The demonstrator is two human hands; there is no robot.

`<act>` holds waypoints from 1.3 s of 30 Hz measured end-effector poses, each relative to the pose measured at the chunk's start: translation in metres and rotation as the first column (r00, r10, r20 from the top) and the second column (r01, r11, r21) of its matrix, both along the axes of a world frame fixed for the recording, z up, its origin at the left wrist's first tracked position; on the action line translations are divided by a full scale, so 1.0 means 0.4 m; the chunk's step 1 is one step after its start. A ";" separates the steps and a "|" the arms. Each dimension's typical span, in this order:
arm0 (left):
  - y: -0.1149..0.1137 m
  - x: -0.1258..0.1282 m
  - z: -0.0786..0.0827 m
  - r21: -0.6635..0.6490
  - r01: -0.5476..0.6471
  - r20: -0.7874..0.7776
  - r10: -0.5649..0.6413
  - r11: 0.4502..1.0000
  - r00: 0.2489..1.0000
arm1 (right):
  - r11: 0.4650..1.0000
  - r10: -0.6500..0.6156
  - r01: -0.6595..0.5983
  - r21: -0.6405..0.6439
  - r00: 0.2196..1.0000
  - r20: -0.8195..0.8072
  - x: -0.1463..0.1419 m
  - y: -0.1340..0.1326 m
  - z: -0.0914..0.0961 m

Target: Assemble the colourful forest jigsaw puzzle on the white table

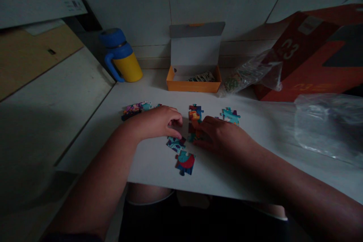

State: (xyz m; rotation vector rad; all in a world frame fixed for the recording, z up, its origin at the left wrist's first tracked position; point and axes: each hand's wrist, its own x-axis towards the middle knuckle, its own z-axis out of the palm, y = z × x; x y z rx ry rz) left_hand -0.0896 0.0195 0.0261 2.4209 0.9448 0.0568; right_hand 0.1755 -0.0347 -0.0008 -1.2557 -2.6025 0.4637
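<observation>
A short column of joined jigsaw puzzle pieces [194,115], with an orange figure on it, lies in the middle of the white table. My right hand [219,132] grips its right side near the lower end, fingers bent and thumb below. Just left of the column hovers my left hand [164,121], fingers curled and thumb apart, nothing visible between them. Under its thumb lies a teal puzzle piece with dark spots [176,144]. Closer to me is a red and teal puzzle piece [185,162]. Beyond my right hand sits a turquoise puzzle piece [231,115], partly hidden.
Past my left wrist lie joined purple puzzle pieces [134,109]. Along the wall stand a blue and yellow jug [127,62], an opened orange box [194,86] with puzzle pieces inside, and a large red box [306,56]. Clear plastic bags [326,124] rest at right.
</observation>
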 end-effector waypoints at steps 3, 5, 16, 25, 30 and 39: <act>-0.024 -0.009 0.011 -0.039 -0.019 -0.083 0.016 0.999 0.996 | 1.000 -0.008 0.008 -0.024 1.000 -0.011 0.002 0.003 0.000; -0.041 -0.008 0.013 -0.032 -0.031 -0.109 0.028 0.999 0.994 | 1.000 -0.006 0.006 -0.027 1.000 -0.012 0.002 0.005 -0.001; -0.033 -0.008 -0.005 -0.050 -0.088 -0.138 0.080 0.995 0.987 | 0.999 -0.008 0.007 -0.042 1.000 -0.014 0.003 0.003 -0.003; -0.032 0.000 0.012 -0.059 -0.051 -0.135 0.043 0.997 0.990 | 1.000 -0.008 0.007 -0.016 1.000 -0.014 0.000 -0.001 0.002; -0.032 -0.003 0.012 -0.053 -0.054 -0.053 0.051 0.997 0.997 | 1.000 -0.018 0.018 -0.019 1.000 -0.007 -0.001 -0.001 -0.001; -0.035 0.021 -0.006 0.013 -0.072 0.015 0.072 0.997 0.997 | 1.000 -0.014 0.013 0.019 0.999 0.040 0.001 0.001 -0.009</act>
